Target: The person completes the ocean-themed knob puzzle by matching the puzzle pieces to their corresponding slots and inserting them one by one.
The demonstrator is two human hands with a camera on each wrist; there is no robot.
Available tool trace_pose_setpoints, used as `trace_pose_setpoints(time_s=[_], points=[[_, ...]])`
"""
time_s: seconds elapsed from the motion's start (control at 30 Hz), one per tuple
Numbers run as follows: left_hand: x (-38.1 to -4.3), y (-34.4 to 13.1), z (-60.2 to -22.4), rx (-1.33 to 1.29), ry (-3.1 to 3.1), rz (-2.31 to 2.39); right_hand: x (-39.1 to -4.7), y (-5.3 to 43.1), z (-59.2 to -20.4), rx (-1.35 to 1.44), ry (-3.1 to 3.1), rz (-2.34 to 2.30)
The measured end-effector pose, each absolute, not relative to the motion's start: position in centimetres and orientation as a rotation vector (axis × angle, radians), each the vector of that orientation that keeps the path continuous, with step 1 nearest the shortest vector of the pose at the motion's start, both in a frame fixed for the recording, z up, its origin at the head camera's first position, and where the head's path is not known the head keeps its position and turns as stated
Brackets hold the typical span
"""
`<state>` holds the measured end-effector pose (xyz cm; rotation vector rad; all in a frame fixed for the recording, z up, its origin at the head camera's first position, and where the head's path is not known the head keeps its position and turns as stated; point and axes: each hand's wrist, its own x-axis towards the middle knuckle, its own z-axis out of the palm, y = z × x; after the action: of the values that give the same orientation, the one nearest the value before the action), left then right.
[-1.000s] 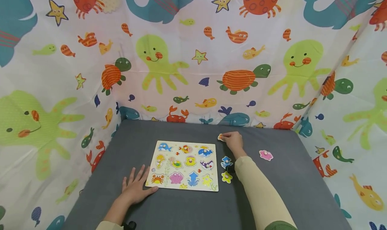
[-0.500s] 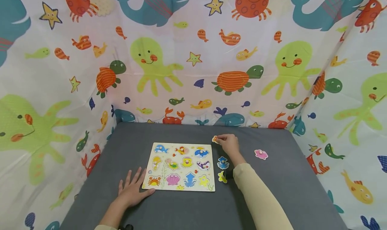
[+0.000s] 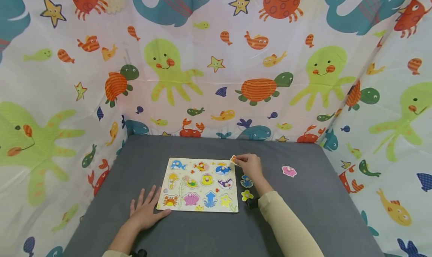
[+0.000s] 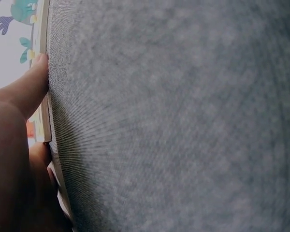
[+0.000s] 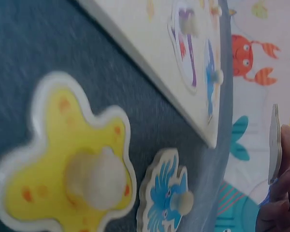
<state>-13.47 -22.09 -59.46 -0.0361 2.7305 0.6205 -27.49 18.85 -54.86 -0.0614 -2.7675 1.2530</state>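
My right hand (image 3: 251, 167) pinches a small orange crab puzzle piece (image 3: 233, 159) by the board's back right corner. In the right wrist view that held piece (image 5: 274, 145) is seen edge-on, upright between fingertips and thumb. The wooden peg puzzle board (image 3: 219, 208) lies flat, with knobbed sea-animal pieces in its back and middle rows. Its front row shows crab, shell, squid and star pictures without knobs. My left hand (image 3: 144, 213) rests at the board's front left corner, fingers spread, thumb along the front edge. In the left wrist view the thumb (image 4: 31, 84) touches that edge.
Right of the board lie a blue squid piece (image 3: 246, 181) and a yellow star piece (image 3: 247, 195), partly near my right sleeve (image 3: 287, 219). A pink shell piece (image 3: 289, 171) lies farther right. Patterned curtains (image 3: 189, 77) surround the grey table (image 3: 199, 234).
My right hand has moved left and slightly toward me with the crab piece, closer to the board's back right corner. The left hand stays at the board; the head view has shifted slightly.
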Motion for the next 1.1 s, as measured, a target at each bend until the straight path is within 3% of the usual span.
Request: trace_pose_setpoints(time_s=[1.1], points=[[-13.4, -22.1, -59.0, -0.008, 2.735, 0.665, -20.5, 9.8, -53.0, 0.456, -2.724, 1.301]])
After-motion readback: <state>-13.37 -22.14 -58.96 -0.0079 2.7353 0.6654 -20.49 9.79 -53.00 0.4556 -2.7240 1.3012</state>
